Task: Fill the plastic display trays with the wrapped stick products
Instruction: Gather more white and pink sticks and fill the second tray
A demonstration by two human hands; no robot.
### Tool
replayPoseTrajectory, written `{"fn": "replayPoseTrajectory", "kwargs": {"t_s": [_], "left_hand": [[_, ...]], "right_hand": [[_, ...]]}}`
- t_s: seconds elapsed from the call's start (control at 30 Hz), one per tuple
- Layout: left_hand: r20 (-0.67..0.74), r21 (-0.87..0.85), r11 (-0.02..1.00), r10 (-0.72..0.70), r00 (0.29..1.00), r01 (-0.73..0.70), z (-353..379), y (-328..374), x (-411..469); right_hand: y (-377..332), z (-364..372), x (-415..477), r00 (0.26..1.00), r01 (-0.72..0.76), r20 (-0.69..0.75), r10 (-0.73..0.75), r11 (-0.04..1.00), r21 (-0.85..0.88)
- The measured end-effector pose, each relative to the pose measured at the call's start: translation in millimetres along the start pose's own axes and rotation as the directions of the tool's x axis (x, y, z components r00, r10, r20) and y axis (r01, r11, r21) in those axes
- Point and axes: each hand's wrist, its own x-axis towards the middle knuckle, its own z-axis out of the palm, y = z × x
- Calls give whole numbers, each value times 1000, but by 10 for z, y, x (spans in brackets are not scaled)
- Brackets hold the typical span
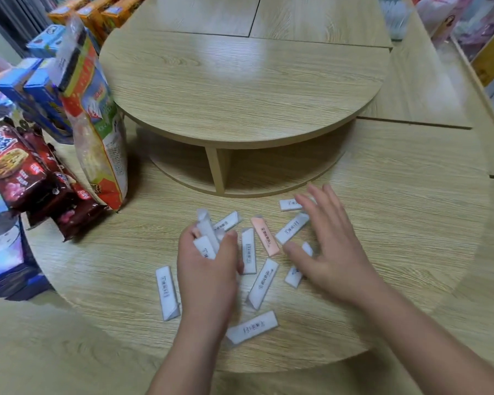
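Left hand [208, 263] curled tight round a bundle of white sticks [206, 236], ends poking up past the fingers, just left of the pink stick [265, 237]. Right hand [327, 246] just right of the pink stick, palm down, fingers straight and spread, gripping nothing, partly covering 3 or so loose white sticks [263, 283]; contact unclear. More of these scattered flat on the counter [388, 252] around and nearer than the pink stick. Beyond the pink stick, a raised round tier [240, 89]. Far left of it, snack packs [15, 163].
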Motion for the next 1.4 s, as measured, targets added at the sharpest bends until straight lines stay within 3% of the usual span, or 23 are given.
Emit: {"fn": "replayPoseTrajectory", "kwargs": {"t_s": [0.07, 0.23, 0.4, 0.6, 0.73, 1.0, 1.27, 1.4], "left_hand": [[13, 118, 992, 49, 999, -50, -82, -49, 87], [111, 226, 973, 24, 994, -48, -189, -58, 177], [75, 390, 908, 136, 988, -155, -412, 11, 194], [-55, 523, 852, 75, 996, -36, -855, -81, 119], [-61, 577, 817, 66, 996, -19, -937, -125, 19], [-91, 726, 688, 54, 994, 29, -955, -183, 46], [-14, 632, 775, 37, 999, -20, -796, -105, 64], [19, 527, 850, -5, 1000, -6, -722, -90, 132]], "right_hand": [[203, -46, 126, 979, 132, 186, -89, 962, -238], [342, -19, 295, 929, 270, 342, -143, 893, -361], [264, 18, 177, 949, 287, 243, -202, 872, -397], [195, 21, -36, 954, 261, 242, -175, 882, -392], [172, -17, -174, 935, 303, 311, -172, 842, -445], [29, 27, -279, 959, 221, 255, -125, 892, -395], [-116, 89, -244, 990, 133, 92, -104, 904, -406], [-251, 37, -135, 998, 31, 60, -6, 905, -425]]}}
